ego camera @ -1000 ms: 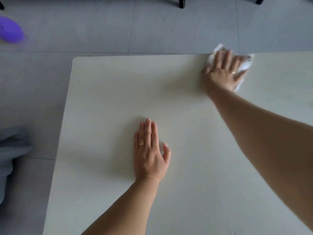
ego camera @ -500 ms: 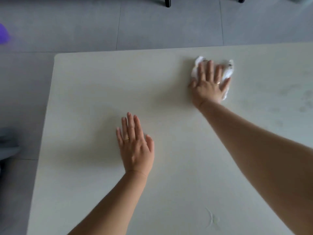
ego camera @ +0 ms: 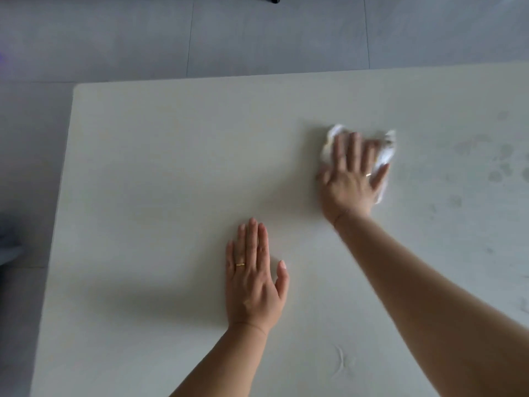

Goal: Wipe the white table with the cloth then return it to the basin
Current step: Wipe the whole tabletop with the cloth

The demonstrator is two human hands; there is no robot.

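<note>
Cloth (ego camera: 387, 152) is white and bunched up under our right hand (ego camera: 352, 179), on the right side of the white counter (ego camera: 171, 167). Our right hand lies flat on it, fingers straight and a little spread, pressing it down. It looks blurry. Our left hand (ego camera: 253, 279) lies flat on the counter nearer to us, fingers straight and close together, well apart from the cloth. It wears 1 gold ring (ego camera: 240, 264). Faint wet marks (ego camera: 501, 156) show right of the cloth. Grey floor (ego camera: 257, 38) lies past the far edge
</note>
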